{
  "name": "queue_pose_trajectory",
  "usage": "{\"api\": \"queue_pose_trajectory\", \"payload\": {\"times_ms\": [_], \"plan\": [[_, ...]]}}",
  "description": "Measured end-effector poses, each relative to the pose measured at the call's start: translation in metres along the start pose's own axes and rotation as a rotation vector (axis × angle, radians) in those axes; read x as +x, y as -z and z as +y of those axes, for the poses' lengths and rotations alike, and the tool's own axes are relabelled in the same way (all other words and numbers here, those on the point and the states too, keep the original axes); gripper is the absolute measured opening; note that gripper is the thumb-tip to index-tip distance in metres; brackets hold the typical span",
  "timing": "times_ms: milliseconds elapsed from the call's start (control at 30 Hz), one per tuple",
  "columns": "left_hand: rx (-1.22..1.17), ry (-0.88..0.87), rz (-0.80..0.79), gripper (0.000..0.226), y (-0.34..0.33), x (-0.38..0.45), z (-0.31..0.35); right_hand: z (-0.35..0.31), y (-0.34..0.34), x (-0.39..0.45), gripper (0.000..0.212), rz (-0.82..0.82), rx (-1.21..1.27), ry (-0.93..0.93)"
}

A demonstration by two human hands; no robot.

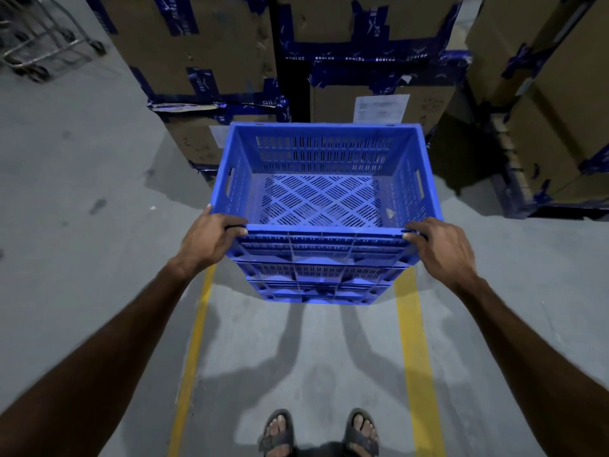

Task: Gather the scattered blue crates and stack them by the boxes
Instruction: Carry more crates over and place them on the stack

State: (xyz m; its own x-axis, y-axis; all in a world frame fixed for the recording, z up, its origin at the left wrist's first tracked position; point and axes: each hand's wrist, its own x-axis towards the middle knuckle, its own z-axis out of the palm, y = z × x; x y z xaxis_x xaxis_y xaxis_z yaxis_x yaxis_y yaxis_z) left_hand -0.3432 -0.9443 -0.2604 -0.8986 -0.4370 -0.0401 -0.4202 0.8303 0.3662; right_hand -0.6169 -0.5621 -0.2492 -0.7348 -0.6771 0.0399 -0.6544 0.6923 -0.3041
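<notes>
A stack of blue slotted plastic crates point(324, 258) stands on the grey floor just in front of the cardboard boxes point(379, 103). The top crate point(326, 150) is empty and open upward. My left hand point(211, 240) grips the near-left corner of the top crate's rim, fingers curled over the edge. My right hand point(441, 245) grips the near-right corner of the same rim. At least two more crates show beneath the top one.
Tall cardboard boxes with blue tape point(194, 51) stand behind and to the right point(553, 103) of the stack. A metal trolley point(43, 44) is at the far left. Two yellow floor lines point(412, 341) run toward me. My sandalled feet point(319, 433) are below.
</notes>
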Motion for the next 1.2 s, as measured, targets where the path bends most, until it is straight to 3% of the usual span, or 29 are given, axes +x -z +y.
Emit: {"api": "queue_pose_trajectory", "payload": {"times_ms": [533, 633, 733, 800, 967, 1200], "plan": [[-0.002, -0.003, 0.034, 0.044, 0.0, -0.008, 0.007, 0.009, -0.001, 0.006, 0.027, -0.06, 0.009, 0.007], [-0.02, 0.073, 0.022, 0.045, 0.004, -0.006, 0.017, 0.008, 0.001, 0.006, 0.041, -0.033, 0.01, 0.014], [0.013, 0.052, 0.057, 0.074, 0.007, 0.004, 0.015, 0.007, 0.003, 0.014, 0.061, 0.008, 0.002, -0.002], [0.061, 0.041, 0.066, 0.082, 0.008, 0.017, 0.007, 0.006, 0.003, 0.028, 0.072, 0.01, -0.019, -0.018], [0.191, 0.089, 0.028, 0.092, 0.015, 0.055, -0.004, 0.004, -0.007, 0.076, 0.098, -0.089, -0.106, -0.019], [0.179, 0.166, -0.016, 0.109, 0.004, 0.08, -0.012, 0.003, -0.025, 0.11, 0.108, -0.097, -0.238, -0.047]]}}
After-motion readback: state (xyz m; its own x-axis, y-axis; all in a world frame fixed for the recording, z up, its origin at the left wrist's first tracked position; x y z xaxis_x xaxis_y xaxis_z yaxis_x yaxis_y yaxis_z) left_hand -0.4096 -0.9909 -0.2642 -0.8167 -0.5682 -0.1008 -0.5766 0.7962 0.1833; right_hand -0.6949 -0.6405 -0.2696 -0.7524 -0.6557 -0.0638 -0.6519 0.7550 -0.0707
